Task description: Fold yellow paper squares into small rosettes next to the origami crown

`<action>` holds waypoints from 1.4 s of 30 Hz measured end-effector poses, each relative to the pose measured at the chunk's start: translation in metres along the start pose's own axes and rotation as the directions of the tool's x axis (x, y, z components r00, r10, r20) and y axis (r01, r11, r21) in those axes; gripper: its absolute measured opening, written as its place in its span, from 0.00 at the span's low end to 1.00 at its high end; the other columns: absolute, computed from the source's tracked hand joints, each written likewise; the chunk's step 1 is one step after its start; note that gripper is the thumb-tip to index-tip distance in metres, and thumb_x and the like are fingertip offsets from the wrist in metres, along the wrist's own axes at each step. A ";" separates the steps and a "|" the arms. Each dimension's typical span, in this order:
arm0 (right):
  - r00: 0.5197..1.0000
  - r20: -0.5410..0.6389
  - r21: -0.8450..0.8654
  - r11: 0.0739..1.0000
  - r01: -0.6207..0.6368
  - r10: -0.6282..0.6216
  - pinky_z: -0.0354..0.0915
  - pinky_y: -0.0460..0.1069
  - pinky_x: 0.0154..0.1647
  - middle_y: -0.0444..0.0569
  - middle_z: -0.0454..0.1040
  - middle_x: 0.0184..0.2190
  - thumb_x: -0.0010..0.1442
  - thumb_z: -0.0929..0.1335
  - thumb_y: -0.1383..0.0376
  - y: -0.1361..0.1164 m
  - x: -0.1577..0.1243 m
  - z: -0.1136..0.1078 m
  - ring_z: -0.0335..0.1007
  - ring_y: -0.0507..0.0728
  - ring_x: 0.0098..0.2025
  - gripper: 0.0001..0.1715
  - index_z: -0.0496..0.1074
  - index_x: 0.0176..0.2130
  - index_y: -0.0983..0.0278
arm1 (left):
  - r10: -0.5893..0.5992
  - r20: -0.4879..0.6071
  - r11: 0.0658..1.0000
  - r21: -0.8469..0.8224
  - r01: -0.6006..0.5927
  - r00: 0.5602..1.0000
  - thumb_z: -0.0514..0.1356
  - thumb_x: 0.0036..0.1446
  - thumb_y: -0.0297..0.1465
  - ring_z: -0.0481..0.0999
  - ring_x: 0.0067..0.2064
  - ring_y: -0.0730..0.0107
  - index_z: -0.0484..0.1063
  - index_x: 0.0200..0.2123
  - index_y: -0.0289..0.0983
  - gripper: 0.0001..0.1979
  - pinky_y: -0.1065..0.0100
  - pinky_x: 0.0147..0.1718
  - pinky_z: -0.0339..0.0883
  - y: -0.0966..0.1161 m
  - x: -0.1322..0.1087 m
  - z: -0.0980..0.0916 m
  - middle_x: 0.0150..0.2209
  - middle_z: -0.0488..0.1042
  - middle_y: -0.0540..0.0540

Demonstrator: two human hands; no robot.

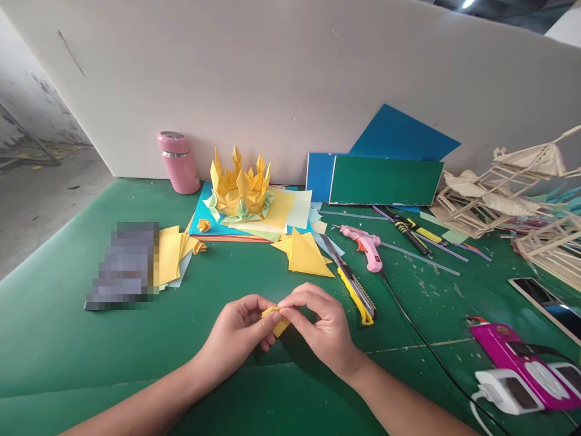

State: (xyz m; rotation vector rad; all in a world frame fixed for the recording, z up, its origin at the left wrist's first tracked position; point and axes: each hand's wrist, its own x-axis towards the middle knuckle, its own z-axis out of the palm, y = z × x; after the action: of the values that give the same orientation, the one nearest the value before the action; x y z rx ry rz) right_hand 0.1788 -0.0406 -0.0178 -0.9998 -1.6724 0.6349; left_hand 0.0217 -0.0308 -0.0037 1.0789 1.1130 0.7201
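Observation:
A small folded piece of yellow paper [281,327] is held between my two hands above the green table. My left hand [242,330] pinches it from the left with thumb and fingers. From the right, my right hand [320,324] grips its upper edge between thumb and forefinger. Part of the paper is hidden behind my fingers. Just beyond my hands lie yellow folded paper triangles [308,254]. Farther back, a yellow folded-paper crown [240,191] with pale green paper pieces round its base stands on coloured sheets.
A yellow utility knife [356,293] and a pink glue gun [370,248] with a trailing cord lie to the right. Farther right are a magenta power strip [521,363], a phone [549,306] and wooden stick models [472,200]. A pink bottle [179,163] stands back left.

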 end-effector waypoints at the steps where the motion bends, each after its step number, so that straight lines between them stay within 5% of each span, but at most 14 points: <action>1: 1.000 -0.011 -0.012 1.000 0.023 -0.023 0.68 0.47 0.30 0.45 0.73 0.26 0.58 0.68 0.69 0.000 0.000 0.000 0.70 0.53 0.28 0.05 0.73 0.31 0.61 | -0.004 0.003 1.000 -0.006 0.004 1.000 0.66 0.40 0.47 0.65 0.18 0.79 0.69 0.25 0.34 0.21 0.75 0.18 0.62 0.001 0.000 0.000 0.16 0.68 0.55; 7: 0.993 0.010 -0.026 0.993 0.115 -0.115 0.69 0.48 0.33 0.46 0.74 0.26 0.58 0.68 0.71 0.002 0.001 -0.001 0.71 0.53 0.30 0.07 0.74 0.31 0.61 | 0.016 -0.007 1.000 -0.016 -0.017 1.000 0.65 0.42 0.48 0.66 0.18 0.77 0.71 0.27 0.33 0.22 0.73 0.20 0.62 0.001 0.000 -0.003 0.15 0.69 0.55; 18: 0.996 0.042 0.026 0.997 0.079 -0.080 0.70 0.48 0.34 0.48 0.73 0.29 0.58 0.67 0.72 0.000 0.002 -0.002 0.71 0.54 0.33 0.08 0.75 0.33 0.61 | 0.000 -0.008 0.998 -0.057 -0.001 1.000 0.65 0.41 0.48 0.65 0.18 0.77 0.71 0.28 0.33 0.22 0.73 0.20 0.61 0.003 0.000 -0.003 0.15 0.68 0.55; 22: 0.998 0.067 0.111 0.994 -0.010 0.003 0.69 0.49 0.37 0.49 0.73 0.30 0.59 0.66 0.68 -0.001 0.002 -0.005 0.72 0.55 0.35 0.08 0.75 0.32 0.62 | 0.019 -0.005 0.999 -0.047 -0.020 1.000 0.65 0.41 0.48 0.64 0.19 0.77 0.70 0.28 0.34 0.22 0.72 0.21 0.61 0.002 0.000 -0.004 0.15 0.68 0.55; 27: 0.959 0.100 0.340 0.896 -0.285 0.267 0.70 0.47 0.34 0.45 0.74 0.28 0.62 0.64 0.61 0.004 0.002 -0.005 0.71 0.52 0.30 0.10 0.74 0.36 0.61 | 0.054 0.014 0.997 -0.063 -0.053 0.998 0.65 0.45 0.47 0.64 0.20 0.77 0.70 0.29 0.35 0.20 0.73 0.22 0.60 0.002 -0.001 -0.004 0.18 0.68 0.54; 31: 0.960 0.136 0.347 0.896 -0.279 0.246 0.69 0.46 0.34 0.45 0.74 0.29 0.57 0.69 0.62 0.004 0.004 -0.003 0.71 0.52 0.32 0.05 0.75 0.33 0.61 | 0.073 0.050 0.991 -0.119 -0.067 0.996 0.65 0.45 0.46 0.64 0.21 0.78 0.70 0.31 0.35 0.20 0.73 0.22 0.60 0.002 -0.001 -0.004 0.19 0.68 0.55; 37: 0.978 0.116 0.339 0.919 -0.202 0.172 0.68 0.46 0.32 0.44 0.72 0.27 0.56 0.71 0.64 0.002 0.005 -0.003 0.69 0.52 0.30 0.03 0.76 0.30 0.60 | 0.203 0.086 0.974 -0.123 -0.192 0.975 0.63 0.51 0.42 0.67 0.23 0.76 0.67 0.32 0.38 0.14 0.73 0.23 0.64 -0.005 0.000 -0.003 0.23 0.68 0.54; 42: 0.986 0.102 0.277 0.948 -0.157 0.134 0.68 0.46 0.31 0.44 0.72 0.27 0.55 0.71 0.64 0.003 0.004 -0.003 0.70 0.52 0.30 0.03 0.76 0.29 0.60 | 0.371 -0.022 0.928 0.038 -0.370 0.928 0.63 0.51 0.37 0.70 0.37 0.67 0.74 0.28 0.38 0.08 0.71 0.29 0.70 -0.008 0.002 -0.005 0.38 0.66 0.46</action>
State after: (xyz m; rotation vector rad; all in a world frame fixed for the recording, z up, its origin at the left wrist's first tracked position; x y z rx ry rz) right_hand 0.1820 -0.0353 -0.0173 -0.9023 -1.5320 0.9972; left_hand 0.0169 -0.0306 -0.0121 1.3298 0.9563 1.0202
